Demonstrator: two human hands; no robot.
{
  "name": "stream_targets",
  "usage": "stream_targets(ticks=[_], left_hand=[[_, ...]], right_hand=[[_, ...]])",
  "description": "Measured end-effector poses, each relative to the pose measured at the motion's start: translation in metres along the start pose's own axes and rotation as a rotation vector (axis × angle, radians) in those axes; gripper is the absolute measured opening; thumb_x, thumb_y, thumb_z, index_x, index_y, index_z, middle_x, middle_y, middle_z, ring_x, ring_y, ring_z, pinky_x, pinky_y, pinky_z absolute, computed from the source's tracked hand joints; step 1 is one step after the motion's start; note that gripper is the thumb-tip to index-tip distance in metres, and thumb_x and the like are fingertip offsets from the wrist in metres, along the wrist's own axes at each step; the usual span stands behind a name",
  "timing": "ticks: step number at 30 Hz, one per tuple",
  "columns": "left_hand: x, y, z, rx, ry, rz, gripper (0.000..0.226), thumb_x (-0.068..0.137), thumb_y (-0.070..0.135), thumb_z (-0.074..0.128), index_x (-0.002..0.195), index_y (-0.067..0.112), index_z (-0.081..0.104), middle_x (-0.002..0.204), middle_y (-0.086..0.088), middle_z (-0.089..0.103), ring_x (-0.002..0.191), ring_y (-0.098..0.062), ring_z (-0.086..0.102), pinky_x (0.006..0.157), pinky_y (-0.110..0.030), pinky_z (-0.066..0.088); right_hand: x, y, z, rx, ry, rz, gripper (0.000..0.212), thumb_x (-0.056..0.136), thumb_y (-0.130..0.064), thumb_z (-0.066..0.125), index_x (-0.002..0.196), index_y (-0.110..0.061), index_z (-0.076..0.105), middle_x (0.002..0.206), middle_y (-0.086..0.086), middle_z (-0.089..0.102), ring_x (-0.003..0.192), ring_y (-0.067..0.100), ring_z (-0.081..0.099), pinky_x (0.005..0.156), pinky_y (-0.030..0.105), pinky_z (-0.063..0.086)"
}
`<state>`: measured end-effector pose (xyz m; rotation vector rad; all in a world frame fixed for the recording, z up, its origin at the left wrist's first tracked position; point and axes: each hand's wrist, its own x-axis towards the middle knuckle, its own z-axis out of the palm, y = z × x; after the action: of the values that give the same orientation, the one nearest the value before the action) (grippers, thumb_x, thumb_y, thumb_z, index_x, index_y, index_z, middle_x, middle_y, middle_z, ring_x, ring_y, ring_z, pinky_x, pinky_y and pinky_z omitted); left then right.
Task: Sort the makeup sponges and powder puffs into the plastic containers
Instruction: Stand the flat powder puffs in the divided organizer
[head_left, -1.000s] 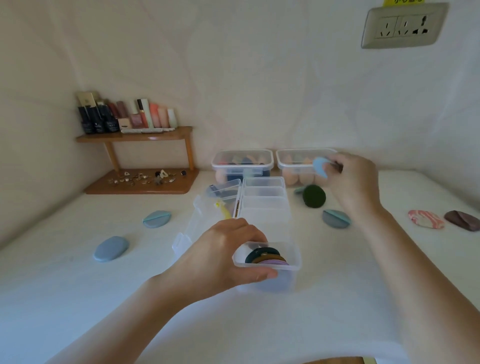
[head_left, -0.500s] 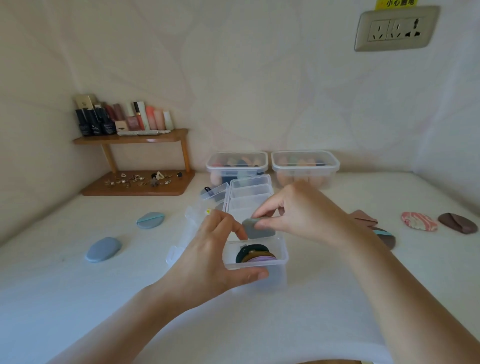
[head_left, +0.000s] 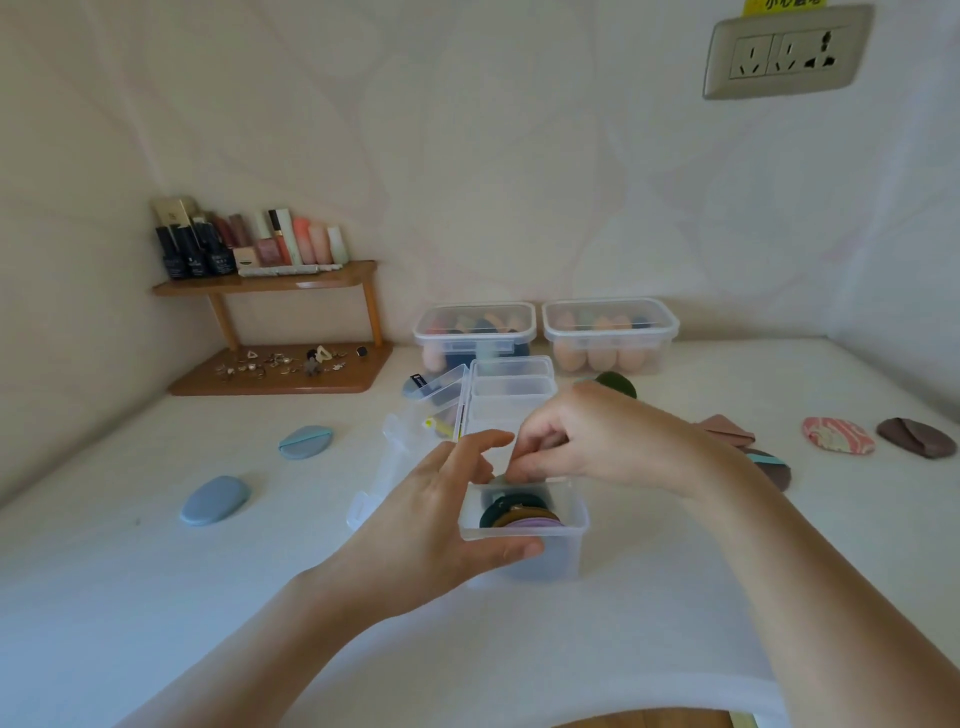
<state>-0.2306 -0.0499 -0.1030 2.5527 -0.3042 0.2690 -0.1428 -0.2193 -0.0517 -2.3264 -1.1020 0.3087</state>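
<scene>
Right hand (head_left: 597, 441): fingertips pinched together at the far rim of the near compartment of the clear divided container (head_left: 524, 525), closed on a grey puff that shows only as a sliver under the fingers. Left hand (head_left: 441, 525): clamps the near left corner of that compartment, thumb along the front wall, fingers partly spread above the rim.

Risks, judged:
- Compartment already holds 3 upright round puffs (head_left: 519, 514) (dark green, brown, lilac). Pushing a 4th in could tip or fold them, or spring 1 out.
- Container is light; if the left hand loosens, the push may slide it on the white tabletop (head_left: 208, 597).
- The open hinged lid (head_left: 415, 431) could snag.

Position: grey puff sits at the right fingertips, partly inside the compartment. Loose puffs remain: 2 blue (head_left: 215, 500) at left, several at right, 1 dark green (head_left: 615, 384) behind the right hand.
</scene>
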Motion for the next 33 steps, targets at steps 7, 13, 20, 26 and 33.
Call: stream_targets(ticks=[7, 13, 20, 26, 33], left_hand=[[0.002, 0.002, -0.001, 0.034, 0.008, 0.116, 0.055, 0.074, 0.066, 0.056, 0.124, 0.047, 0.049, 0.103, 0.042, 0.043, 0.111, 0.014, 0.035, 0.087, 0.002, 0.028], [0.004, 0.005, -0.003, 0.044, 0.003, 0.151, 0.057, 0.072, 0.068, 0.049, 0.121, 0.040, 0.056, 0.100, 0.040, 0.046, 0.108, 0.008, 0.040, 0.088, -0.006, 0.034], [0.008, 0.005, -0.003, 0.072, -0.051, 0.048, 0.043, 0.076, 0.058, 0.062, 0.111, 0.034, 0.056, 0.107, 0.017, 0.057, 0.102, -0.004, 0.047, 0.093, -0.025, 0.042], [0.020, 0.009, -0.015, 0.111, -0.233, -0.011, 0.044, 0.071, 0.063, 0.062, 0.104, 0.035, 0.054, 0.109, 0.014, 0.058, 0.101, -0.007, 0.052, 0.086, -0.021, 0.043], [0.022, 0.006, -0.013, 0.045, -0.152, 0.036, 0.044, 0.065, 0.063, 0.069, 0.096, 0.033, 0.063, 0.099, 0.016, 0.060, 0.095, -0.007, 0.055, 0.080, -0.018, 0.044]], right_hand=[[-0.014, 0.048, -0.021, 0.139, 0.493, 0.167, 0.028, 0.086, -0.034, 0.067, 0.069, -0.012, 0.067, 0.066, -0.001, 0.071, 0.055, 0.002, 0.055, 0.058, 0.018, 0.043], [-0.057, 0.102, -0.016, -0.134, 0.658, 0.610, 0.017, 0.085, -0.033, 0.068, 0.080, -0.017, 0.064, 0.091, 0.000, 0.068, 0.081, 0.020, 0.060, 0.062, 0.029, 0.042], [-0.091, 0.111, -0.001, -0.252, 0.646, 0.757, 0.028, 0.079, -0.029, 0.070, 0.102, -0.014, 0.063, 0.090, 0.002, 0.058, 0.085, 0.021, 0.051, 0.067, 0.027, 0.035], [-0.088, 0.103, -0.008, -0.474, 0.579, 0.735, 0.020, 0.086, -0.017, 0.053, 0.093, -0.009, 0.069, 0.075, 0.007, 0.054, 0.077, 0.026, 0.049, 0.060, 0.026, 0.034], [-0.097, 0.065, -0.011, -0.329, 0.860, 0.400, 0.013, 0.085, -0.020, 0.061, 0.078, -0.010, 0.067, 0.072, 0.007, 0.069, 0.072, 0.029, 0.064, 0.062, 0.034, 0.045]])
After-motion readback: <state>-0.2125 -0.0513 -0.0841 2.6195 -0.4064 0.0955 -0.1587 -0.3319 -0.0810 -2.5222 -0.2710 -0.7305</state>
